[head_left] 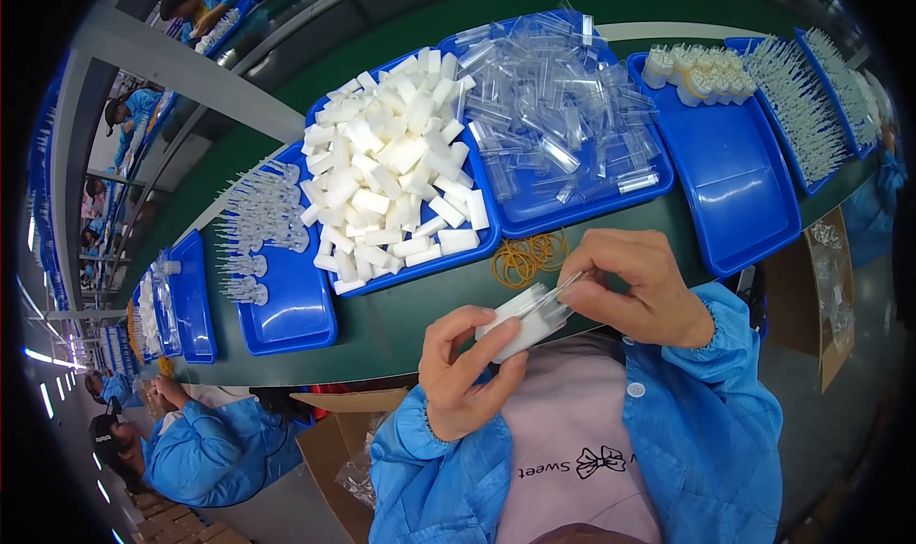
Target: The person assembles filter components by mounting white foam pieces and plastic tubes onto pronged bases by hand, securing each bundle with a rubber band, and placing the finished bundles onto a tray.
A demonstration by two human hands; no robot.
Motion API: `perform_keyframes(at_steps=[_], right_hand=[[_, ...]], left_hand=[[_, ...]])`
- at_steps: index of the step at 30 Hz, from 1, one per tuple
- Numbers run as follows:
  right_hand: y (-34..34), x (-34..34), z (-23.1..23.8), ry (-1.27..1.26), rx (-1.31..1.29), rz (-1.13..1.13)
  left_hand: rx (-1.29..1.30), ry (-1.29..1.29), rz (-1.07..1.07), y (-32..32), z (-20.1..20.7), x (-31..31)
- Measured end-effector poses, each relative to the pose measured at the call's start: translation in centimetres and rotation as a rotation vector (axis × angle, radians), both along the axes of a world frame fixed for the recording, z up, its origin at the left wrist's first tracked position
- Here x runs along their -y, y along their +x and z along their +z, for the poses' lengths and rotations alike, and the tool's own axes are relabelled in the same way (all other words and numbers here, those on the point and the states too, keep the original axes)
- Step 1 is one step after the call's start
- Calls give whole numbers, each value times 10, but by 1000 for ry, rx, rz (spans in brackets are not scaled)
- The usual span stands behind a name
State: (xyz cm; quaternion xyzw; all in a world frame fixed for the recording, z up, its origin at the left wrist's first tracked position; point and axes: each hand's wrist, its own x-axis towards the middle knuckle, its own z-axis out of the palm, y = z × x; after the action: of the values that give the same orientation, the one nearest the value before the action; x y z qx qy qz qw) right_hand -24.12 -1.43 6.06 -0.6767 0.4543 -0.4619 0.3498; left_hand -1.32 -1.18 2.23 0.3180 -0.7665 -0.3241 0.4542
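My left hand (468, 367) is closed round a white foam block (515, 324), its fingers along the block's side. Clear plastic pieces (551, 303) lie against the block's right end. There my right hand (634, 286) pinches the end of a thin clear plastic piece between thumb and fingers. How far block and plastic overlap is partly hidden by the fingers. Just beyond the hands, yellow-brown rubber bands (515, 262) lie in a loose heap on the green tabletop (382, 339).
Beyond my hands stand a blue tray of white blocks (382, 162) and a blue tray of clear plastic pieces (563, 115). Other blue trays (749, 191) hold white-capped parts and thin spiky parts (262, 210). Cardboard boxes (324, 458) flank me. A co-worker in blue (205, 449) sits left.
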Motion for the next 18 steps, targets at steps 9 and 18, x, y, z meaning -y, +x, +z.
perform_keyframes(at_steps=[9,18], right_hand=[[-8,-1,5,11,-66,4],[-5,0,-5,-222,-382,-14]], left_hand=[[-370,603,-319,-11,-13,15],[-726,1569,-599,-20,-30,17]])
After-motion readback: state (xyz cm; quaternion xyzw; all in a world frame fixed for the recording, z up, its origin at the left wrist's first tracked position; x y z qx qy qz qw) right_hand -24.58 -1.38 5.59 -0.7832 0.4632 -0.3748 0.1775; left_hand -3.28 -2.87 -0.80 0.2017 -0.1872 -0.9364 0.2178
